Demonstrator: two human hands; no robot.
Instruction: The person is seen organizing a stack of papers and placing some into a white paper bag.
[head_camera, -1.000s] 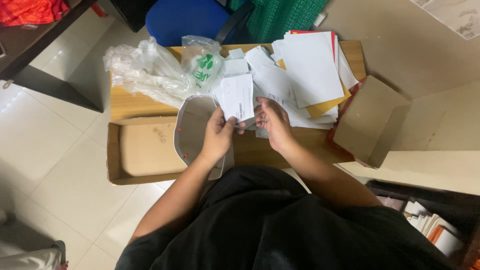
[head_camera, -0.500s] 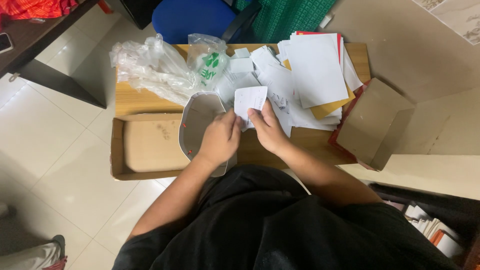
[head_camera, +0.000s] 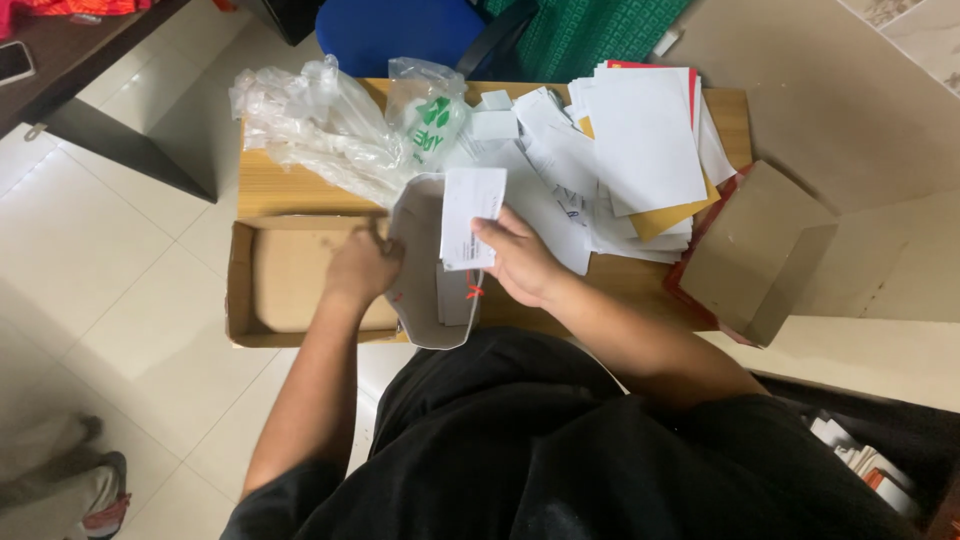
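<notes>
My right hand (head_camera: 518, 262) holds a small white card (head_camera: 470, 215) upright above a grey open-topped paper container (head_camera: 420, 225) with rounded walls and red marks. My left hand (head_camera: 362, 266) grips the container's left wall. A few white cards stand inside the container (head_camera: 455, 292). The container rests on the right end of a flat brown cardboard tray (head_camera: 290, 280), at the front of a small wooden table (head_camera: 275, 190).
A heap of white papers and envelopes (head_camera: 640, 140) covers the table's right half. Crumpled clear plastic bags (head_camera: 320, 120) lie at the back left. A brown cardboard box (head_camera: 755, 250) leans at the right. A blue chair (head_camera: 400, 35) stands behind. A person's feet (head_camera: 70, 485) are bottom left.
My left hand let go of the card and moved left to the container's wall. My right hand now holds the card alone, over the container, which has turned and opened wider.
</notes>
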